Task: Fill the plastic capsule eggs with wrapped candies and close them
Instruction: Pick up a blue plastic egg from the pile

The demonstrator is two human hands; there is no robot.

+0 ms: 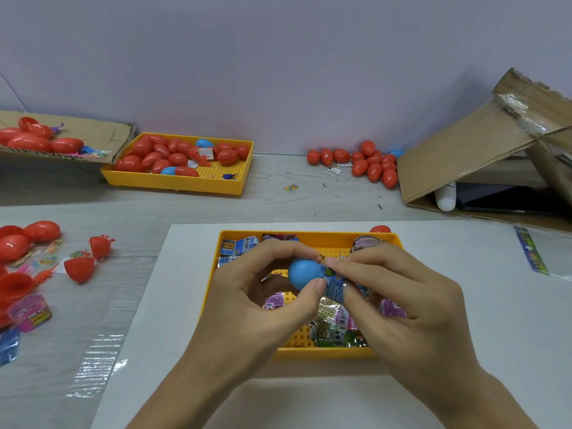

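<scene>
My left hand (pixel 263 292) pinches a blue egg half (pixel 302 274) between thumb and fingers, held above the near yellow tray (pixel 309 352). My right hand (pixel 399 292) grip pinches a blue candy wrapper (pixel 335 284) at the half's open side. More wrapped candies (pixel 332 326) lie in the tray below. Far yellow tray (pixel 173 181) of red eggs (pixel 154 156) at 11 o'clock; loose red eggs (pixel 371 164) on the desk (pixel 278 205) at 1 o'clock.
</scene>
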